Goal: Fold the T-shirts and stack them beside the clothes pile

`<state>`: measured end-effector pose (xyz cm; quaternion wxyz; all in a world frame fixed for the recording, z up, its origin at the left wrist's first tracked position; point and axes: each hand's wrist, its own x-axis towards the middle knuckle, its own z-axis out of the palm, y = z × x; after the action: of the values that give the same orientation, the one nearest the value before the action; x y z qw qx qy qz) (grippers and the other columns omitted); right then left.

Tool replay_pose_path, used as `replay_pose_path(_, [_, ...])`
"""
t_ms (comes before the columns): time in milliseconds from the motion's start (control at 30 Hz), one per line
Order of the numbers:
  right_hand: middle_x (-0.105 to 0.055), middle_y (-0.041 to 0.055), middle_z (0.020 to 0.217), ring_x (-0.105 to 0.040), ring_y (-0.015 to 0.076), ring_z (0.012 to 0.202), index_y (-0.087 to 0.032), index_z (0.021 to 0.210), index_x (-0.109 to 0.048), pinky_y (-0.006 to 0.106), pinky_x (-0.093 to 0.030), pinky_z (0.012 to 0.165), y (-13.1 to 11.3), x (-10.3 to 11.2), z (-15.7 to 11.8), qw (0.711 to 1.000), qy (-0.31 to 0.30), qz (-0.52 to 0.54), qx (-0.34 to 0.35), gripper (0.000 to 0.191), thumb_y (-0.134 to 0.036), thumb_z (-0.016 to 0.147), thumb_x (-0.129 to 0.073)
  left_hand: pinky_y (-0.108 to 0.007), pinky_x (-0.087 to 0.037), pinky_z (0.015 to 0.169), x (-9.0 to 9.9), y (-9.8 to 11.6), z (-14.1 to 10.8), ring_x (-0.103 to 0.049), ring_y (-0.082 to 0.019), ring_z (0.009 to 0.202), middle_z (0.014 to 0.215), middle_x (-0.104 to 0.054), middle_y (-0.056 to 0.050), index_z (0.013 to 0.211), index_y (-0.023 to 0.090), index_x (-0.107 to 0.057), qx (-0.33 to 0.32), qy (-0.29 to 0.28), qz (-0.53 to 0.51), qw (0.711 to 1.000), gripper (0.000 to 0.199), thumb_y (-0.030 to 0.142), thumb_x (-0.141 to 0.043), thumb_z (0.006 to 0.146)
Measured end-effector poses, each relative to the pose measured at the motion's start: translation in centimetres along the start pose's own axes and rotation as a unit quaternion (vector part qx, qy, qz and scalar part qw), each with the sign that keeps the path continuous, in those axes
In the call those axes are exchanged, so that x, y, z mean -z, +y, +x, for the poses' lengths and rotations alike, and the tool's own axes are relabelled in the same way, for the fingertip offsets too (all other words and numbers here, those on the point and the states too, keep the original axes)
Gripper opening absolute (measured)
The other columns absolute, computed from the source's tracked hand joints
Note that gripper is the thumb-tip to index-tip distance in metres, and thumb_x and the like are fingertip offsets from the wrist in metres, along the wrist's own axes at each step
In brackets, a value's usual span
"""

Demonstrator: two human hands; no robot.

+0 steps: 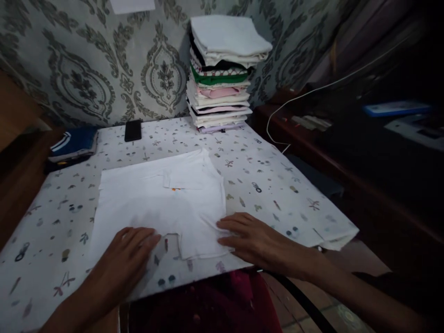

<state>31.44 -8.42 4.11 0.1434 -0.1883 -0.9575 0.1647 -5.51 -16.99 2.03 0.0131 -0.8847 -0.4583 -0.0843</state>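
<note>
Cloth is what both hands rest on: a white garment (163, 199) spread flat on a printed table cover (277, 185), partly folded so that it forms a broad pale rectangle with one sleeve-like flap doubled over its upper middle and a small orange mark showing near that flap. Its near edge is stepped, with a narrower panel hanging lower on the right side. The left hand (130, 252) lies palm down on the near left corner of the garment, fingers extended and close together, pressing flat rather than pinching anything. The right hand (249, 238) lies palm down at the garment's near right edge, fingers stretched leftward onto the lower panel, likewise flat and gripping nothing. Most of the garment stretches away from both hands, beyond the fingertips and between the two wrists. Farther off past the right hand, against the patterned wall, stands a tall stack of folded clothes (222, 74) in white, green and pink. Beyond the left hand a dark phone (133, 130) lies on the cover, and farther left of it sits a folded blue garment (74, 143) with white stripes.
</note>
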Motion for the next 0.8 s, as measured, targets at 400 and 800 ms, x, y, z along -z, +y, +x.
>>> replay_pose_path(400, [-0.066,0.0014,0.077,-0.061,0.0162,0.069,-0.023,0.089,-0.066,0.028,-0.050,0.060,4.4,1.8,7.2,0.921,0.097,0.320,-0.199,0.025,-0.047,0.094,-0.057,-0.031,-0.055,0.073,5.4,-7.3,-2.1,-0.067,-0.024,0.084,0.089,-0.072,-0.003,0.089,0.028,-0.068,0.372,-0.015,-0.270,0.888,0.033,0.057,-0.052,0.087])
replay_pose_path(800, [-0.066,0.0029,0.085,-0.061,0.0160,0.074,-0.022,0.100,-0.065,0.026,-0.048,0.060,10.9,-0.2,13.5,0.767,0.198,0.455,-0.406,0.031,-0.050,0.086,-0.062,-0.022,-0.030,0.046,3.4,-11.5,1.1,-0.042,-0.013,0.053,0.061,-0.040,0.006,0.110,0.024,-0.064,0.511,0.065,-0.363,0.776,0.062,0.067,-0.071,0.065])
